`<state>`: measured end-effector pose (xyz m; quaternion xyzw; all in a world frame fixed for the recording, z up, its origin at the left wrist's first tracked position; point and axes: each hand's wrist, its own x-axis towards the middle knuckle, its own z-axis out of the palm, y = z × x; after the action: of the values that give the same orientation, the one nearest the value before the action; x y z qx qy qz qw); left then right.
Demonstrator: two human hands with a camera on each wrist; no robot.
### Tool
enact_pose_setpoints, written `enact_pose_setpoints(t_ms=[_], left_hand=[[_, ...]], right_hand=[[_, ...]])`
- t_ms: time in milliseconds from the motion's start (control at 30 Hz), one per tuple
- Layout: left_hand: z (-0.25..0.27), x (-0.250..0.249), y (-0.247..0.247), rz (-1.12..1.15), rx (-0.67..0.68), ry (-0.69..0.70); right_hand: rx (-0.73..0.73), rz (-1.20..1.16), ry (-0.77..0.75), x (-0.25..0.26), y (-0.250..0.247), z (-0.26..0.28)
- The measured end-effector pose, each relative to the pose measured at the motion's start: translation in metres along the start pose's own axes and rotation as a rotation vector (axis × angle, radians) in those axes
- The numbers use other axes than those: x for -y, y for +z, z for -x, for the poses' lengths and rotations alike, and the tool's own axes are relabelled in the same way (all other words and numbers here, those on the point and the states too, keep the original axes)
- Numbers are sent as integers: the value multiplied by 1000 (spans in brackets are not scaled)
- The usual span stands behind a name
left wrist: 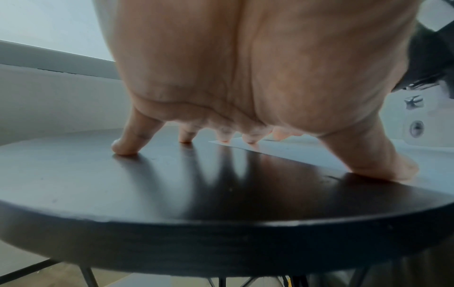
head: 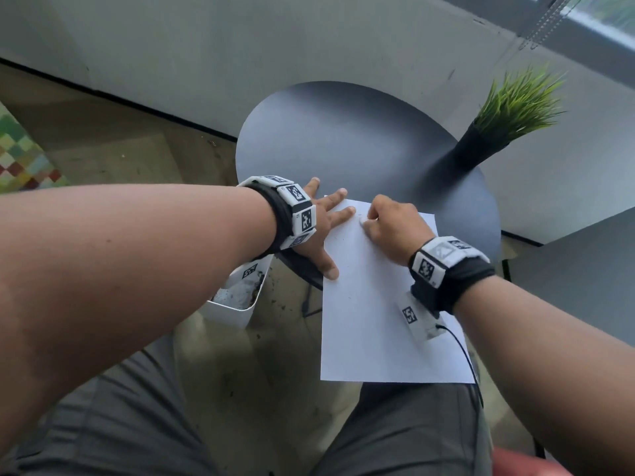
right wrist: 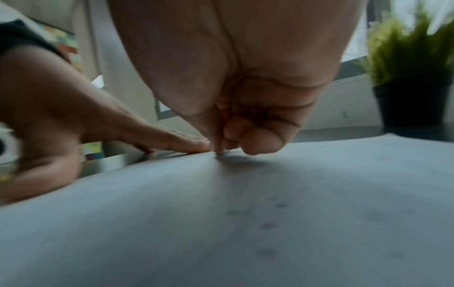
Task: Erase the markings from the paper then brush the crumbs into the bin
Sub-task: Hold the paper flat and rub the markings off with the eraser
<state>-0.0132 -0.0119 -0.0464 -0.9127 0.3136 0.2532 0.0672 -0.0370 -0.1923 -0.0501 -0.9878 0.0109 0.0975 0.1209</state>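
One paper [head: 378, 304], left hand [head: 323, 231] spread flat on it, right hand [head: 395, 228] — grip pinching one eraser [head: 363, 220]

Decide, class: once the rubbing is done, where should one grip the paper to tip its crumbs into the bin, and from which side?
Probably the paper's near edge, from the person's side: it overhangs the table, so fingers fit under. The bin stands low on the left.

Eraser [head: 363, 220] mostly hidden inside right hand [head: 395, 228]; bin [head: 237, 297] half behind left forearm.
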Motion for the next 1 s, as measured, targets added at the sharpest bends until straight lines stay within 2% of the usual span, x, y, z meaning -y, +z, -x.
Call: enact_pose_setpoints(t_ms=[133,200,300,333,400,467,500,533,633,667,733,800,833,867,900,967,1000], left_hand=[[-2,2,1,24,12,12],[-2,1,1,18,17,6],[-2,0,2,5,3,0],[-2,0,2,4,0,0],[-2,0,1,7,-1,3],[-1,0,2,4,-2,6],[-2,0,2,7,-5,7],[-3,0,3,14,-9,6],[-4,1,4,22,-2,0],[-4,2,4,20,0,0],[-5,1,4,11,-4,2],[-5,1,5,1,-10,1],[-4,1,4,-8,-9,1],[-4,0,4,-11,-5,1],[-4,0,3,-10,-1,-1],[-5,0,2,-7,7,-8],[-5,0,3,-8,11,-9]], right_hand=[[84,-17,-380,26,21,22],[81,-33,-294,17,13,14],[6,-31,70,-7,0,-4],[-17,-27,76,-6,1,-4],[-11,-4,-127,10,8,9],[97,32,-382,24,17,30],[135,39,-421,22,16,34],[139,51,-395,16,12,31],[45,7,-41,-11,-4,9],[17,-8,28,-15,-4,7],[-8,27,-79,-5,4,14],[63,36,-335,11,17,33],[96,23,-411,12,20,39],[111,18,-405,9,16,37],[103,8,-325,2,11,30],[59,-39,-70,-14,1,15],[34,-48,7,-17,-1,13]])
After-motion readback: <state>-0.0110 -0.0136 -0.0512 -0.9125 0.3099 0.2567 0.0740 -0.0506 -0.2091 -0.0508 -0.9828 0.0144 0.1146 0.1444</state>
